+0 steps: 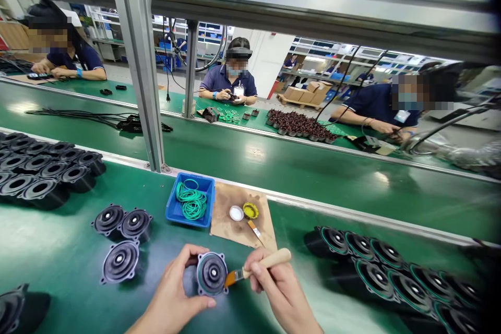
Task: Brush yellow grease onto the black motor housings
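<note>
My left hand [178, 284] grips a round black motor housing [212, 273] from its left side, thumb below and fingers above. A green ring sits around the housing's face. In my right hand [274, 279] is a paintbrush [270, 261] with a pale wooden handle. Its orange bristles touch the housing's right edge. Behind them, on a stained cardboard sheet [223, 203], lie a white cap [236, 213], a yellow open lid or tub [250, 211] and a second brush [254, 228]. Green rubber rings [191, 201] fill part of a blue bin [171, 214].
Several similar housings [120, 261] stand at left, with more in rows [37, 167] farther back. At right are rows of housings with green rings [373, 276]. A metal post [135, 62] rises behind the bench. Across the green belt [250, 154], three co-workers [230, 81] handle parts.
</note>
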A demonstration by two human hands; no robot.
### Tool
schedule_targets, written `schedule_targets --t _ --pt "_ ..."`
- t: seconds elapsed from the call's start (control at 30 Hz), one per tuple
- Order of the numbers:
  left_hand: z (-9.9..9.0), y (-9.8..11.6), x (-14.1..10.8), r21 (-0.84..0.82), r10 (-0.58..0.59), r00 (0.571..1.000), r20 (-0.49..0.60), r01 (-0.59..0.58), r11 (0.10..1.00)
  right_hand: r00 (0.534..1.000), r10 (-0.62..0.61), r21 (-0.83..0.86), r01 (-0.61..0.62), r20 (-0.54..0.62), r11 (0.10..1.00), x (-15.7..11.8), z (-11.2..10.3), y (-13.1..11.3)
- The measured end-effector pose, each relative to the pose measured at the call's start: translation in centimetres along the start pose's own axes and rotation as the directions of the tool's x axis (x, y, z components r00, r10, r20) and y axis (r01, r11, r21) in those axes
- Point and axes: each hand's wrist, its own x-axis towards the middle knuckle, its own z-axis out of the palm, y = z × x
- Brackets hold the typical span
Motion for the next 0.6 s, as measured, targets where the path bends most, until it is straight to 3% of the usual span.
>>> schedule_targets --t 0.2,0.37,0.5,0.6 --pt "-0.2 -0.2 -0.2 0.025 -0.002 1.0 -0.013 0.003 1.0 0.993 -0.109 -0.064 0.106 -0.036 0.992 0.3 -0.2 0.1" --pt "-0.3 -0.9 -0.2 0.096 0.065 0.998 -0.005 -0.065 0.993 0.985 -0.17 -0.021 0.17 -0.019 0.985 0.4 -0.5 -0.5" --pt "-0.3 -1.7 -0.3 0.214 0.236 0.972 0.021 -0.235 0.948 0.985 -0.169 0.064 0.171 -0.026 0.983 0.3 -0.3 -0.9" --pt "-0.4 -2.3 -0.3 0.33 0.435 0.9 0.037 -0.422 0.845 0.99 -0.04 0.196 0.066 -0.136 0.978 -0.2 0.0 -1.2"
